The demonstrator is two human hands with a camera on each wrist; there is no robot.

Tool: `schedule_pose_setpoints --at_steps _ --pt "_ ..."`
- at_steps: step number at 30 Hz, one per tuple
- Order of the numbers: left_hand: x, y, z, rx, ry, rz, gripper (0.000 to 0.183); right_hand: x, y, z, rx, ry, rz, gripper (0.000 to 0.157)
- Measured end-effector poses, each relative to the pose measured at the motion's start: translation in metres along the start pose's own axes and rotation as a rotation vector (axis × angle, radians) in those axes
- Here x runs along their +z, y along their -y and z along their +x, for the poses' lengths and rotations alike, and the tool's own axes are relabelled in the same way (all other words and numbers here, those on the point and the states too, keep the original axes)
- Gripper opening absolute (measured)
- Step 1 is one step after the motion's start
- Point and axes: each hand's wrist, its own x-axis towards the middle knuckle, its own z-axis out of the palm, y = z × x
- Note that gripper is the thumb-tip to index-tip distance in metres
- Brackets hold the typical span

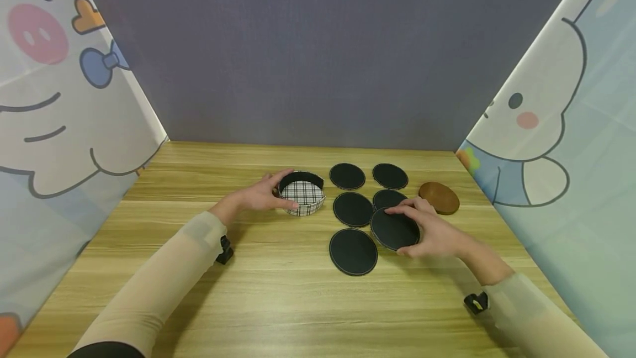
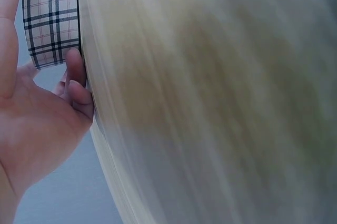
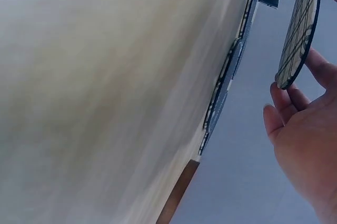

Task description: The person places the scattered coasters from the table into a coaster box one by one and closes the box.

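My left hand [image 1: 258,194] grips the side of a round plaid coaster holder [image 1: 305,211], which has a black inner wall and a gap on its right side. In the left wrist view, thumb and fingers lie around the plaid wall [image 2: 52,21]. Lifted off the table, a round black coaster [image 1: 395,231] is pinched at its edge by my right hand [image 1: 433,232]. The right wrist view shows that coaster's plaid underside [image 3: 299,37], tilted. Behind it, another black coaster [image 1: 389,198] is partly hidden.
More black coasters lie flat between the hands: back left [image 1: 347,176], back right [image 1: 390,175], middle left [image 1: 353,209] and front [image 1: 353,251]. A brown disc [image 1: 439,198] lies at the right. A grey panel [image 1: 318,70] stands behind the wooden table [image 1: 278,303], with printed cloths at both sides.
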Motion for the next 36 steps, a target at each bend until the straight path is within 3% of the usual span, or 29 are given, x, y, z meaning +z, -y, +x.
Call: schedule_pose_setpoints --at_steps 6,17,36 --pt "0.000 0.001 0.000 0.006 -0.008 0.002 0.120 -0.001 0.007 0.014 0.064 0.040 0.020 0.084" --pt "0.000 0.003 0.000 0.009 -0.001 0.003 0.119 0.002 0.012 0.045 0.008 0.010 0.023 0.082" --pt "0.001 0.003 0.001 -0.005 0.003 0.030 0.120 0.018 0.024 0.095 0.070 0.064 0.073 0.085"
